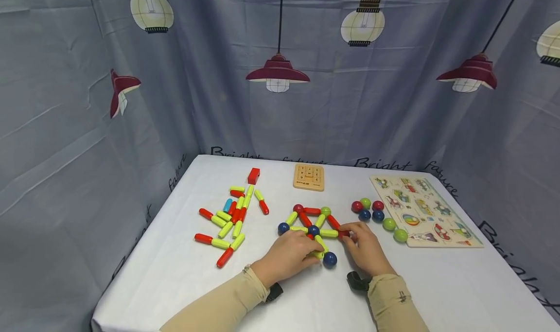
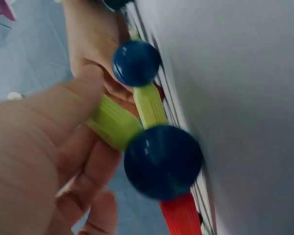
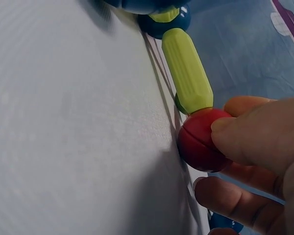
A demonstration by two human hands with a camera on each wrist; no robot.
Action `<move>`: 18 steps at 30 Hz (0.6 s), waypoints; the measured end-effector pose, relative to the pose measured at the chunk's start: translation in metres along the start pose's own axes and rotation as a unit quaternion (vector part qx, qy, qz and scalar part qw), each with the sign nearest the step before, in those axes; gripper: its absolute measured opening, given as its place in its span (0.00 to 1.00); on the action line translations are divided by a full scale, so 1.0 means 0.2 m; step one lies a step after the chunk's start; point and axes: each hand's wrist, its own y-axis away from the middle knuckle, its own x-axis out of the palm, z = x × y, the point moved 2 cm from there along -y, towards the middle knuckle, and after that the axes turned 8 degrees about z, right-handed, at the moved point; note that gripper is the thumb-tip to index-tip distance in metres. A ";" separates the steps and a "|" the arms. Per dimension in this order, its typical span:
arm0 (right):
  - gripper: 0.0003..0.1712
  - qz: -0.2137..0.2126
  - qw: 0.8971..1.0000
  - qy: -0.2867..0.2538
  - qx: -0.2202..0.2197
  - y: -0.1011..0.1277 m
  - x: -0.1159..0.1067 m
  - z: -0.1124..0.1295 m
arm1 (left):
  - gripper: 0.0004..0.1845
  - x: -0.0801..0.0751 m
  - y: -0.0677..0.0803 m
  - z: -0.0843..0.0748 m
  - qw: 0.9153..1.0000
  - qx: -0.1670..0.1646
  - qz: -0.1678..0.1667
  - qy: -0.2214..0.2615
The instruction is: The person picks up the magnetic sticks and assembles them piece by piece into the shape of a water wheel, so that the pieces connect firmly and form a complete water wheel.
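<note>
A flat wheel-like frame of rods and balls lies mid-table, with a blue ball (image 1: 313, 230) at its hub. My left hand (image 1: 290, 254) pinches a yellow-green rod (image 2: 115, 122) between thumb and fingers. One end of that rod meets a blue ball (image 2: 163, 162) in the left wrist view. At the frame's right corner, my right hand (image 1: 365, 247) grips a red ball (image 3: 201, 142), from which a yellow-green rod (image 3: 187, 71) runs inward. Another blue ball (image 1: 330, 260) sits at the front, just right of the left fingertips. Fingers hide part of the frame's front.
Left of the frame lie several loose red and yellow-green rods (image 1: 225, 257), a blue rod (image 1: 227, 205) and a red block (image 1: 253, 176). A wooden number board (image 1: 308, 177) is behind. To the right are several balls (image 1: 389, 224) beside a picture puzzle board (image 1: 426, 213).
</note>
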 end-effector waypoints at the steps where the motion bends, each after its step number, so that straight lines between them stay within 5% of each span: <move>1: 0.16 -0.001 1.000 0.000 -0.002 0.00 0.00 0.00 | 0.14 0.01 0.00 0.00 1.000 0.005 -0.003 -0.016; 6: 0.16 0.007 1.000 0.000 -0.004 0.00 0.00 0.00 | 0.15 0.03 0.00 0.01 0.997 -0.010 0.019 -0.070; 12: 0.16 0.011 1.000 0.001 0.003 0.00 0.01 0.00 | 0.10 0.04 0.03 0.03 0.995 -0.060 0.042 -0.067; 18: 0.16 0.009 1.000 -0.001 0.006 0.00 0.01 0.00 | 0.08 0.05 0.02 0.04 0.993 -0.062 0.044 -0.090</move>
